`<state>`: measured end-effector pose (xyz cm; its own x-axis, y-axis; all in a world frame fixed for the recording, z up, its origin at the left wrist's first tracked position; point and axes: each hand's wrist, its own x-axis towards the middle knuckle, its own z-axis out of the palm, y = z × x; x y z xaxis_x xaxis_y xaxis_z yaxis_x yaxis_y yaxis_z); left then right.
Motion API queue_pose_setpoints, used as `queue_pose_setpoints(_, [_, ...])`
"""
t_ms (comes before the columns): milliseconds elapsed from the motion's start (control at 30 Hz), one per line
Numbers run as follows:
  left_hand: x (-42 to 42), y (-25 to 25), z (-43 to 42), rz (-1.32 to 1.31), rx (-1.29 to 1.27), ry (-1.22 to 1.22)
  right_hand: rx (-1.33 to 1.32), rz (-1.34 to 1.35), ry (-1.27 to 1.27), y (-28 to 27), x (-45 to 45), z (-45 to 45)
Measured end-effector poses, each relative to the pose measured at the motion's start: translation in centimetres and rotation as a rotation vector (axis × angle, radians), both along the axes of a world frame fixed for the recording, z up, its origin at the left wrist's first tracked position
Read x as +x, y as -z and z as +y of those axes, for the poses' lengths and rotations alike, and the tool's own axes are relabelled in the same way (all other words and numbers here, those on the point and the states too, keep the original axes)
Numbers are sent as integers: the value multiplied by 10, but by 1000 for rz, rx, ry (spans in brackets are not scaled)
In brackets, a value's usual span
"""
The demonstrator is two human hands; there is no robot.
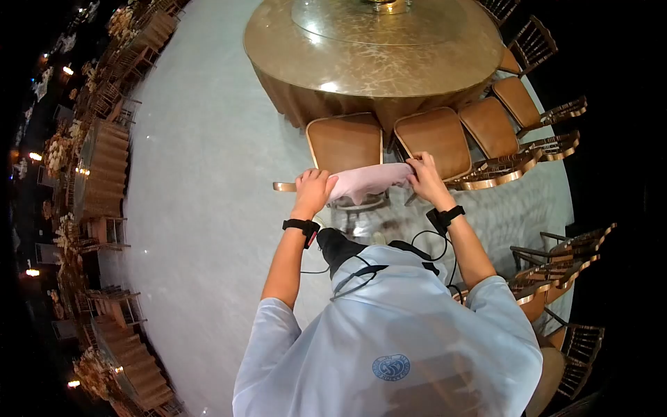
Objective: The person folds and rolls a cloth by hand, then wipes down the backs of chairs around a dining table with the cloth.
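Pink cloth (pixel 368 182), gripped by left fingers (pixel 308 178) and right fingers (pixel 422 164), overhangs pale floor (pixel 208 208) by a round table (pixel 368 73).

Both hands (pixel 369 179) holding pink cloth (pixel 368 181), chair (pixel 345 142) beyond

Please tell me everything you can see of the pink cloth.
The cloth is pale pink and looks soft and thin, with creases and an uneven, drooping lower edge. It spans the left hand and right hand, which grip its ends, and seems to lie along the top of a chair's back. Its underside is hidden.
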<state>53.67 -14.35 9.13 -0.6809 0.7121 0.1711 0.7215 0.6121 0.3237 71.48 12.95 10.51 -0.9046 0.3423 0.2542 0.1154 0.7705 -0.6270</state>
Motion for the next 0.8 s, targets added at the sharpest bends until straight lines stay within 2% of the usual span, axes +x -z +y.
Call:
queue_pose_setpoints(100, [0,-11,3,-55,-13,36,-7,-51,-8,-1,-2,2])
queue_pose_setpoints(233, [0,-28,5,-83,112,35,39,-34,-19,-14,-2,7])
queue_pose_setpoints(300, [-1,-38,5,-119,153,7,-117,-118,-55,-27,-1,12])
queue_pose_setpoints(367, [-5,-53,5,-269,215,-23,-116,-123,-83,-36,0,16])
queue_pose_setpoints(500, [-17,-76,5,-247,246,-5,-124,-178,-170,-63,-9,25])
queue_pose_setpoints(633, [-36,-92,14,-92,267,44,-27,-68,-173,-78,-27,32])
queue_pose_setpoints(700, [-42,-110,21,-35,304,37,45,120,-120,-91,-38,33])
queue_pose_setpoints(800, [-46,-135,25,259,458,64,157,273,-84,-108,-45,23])
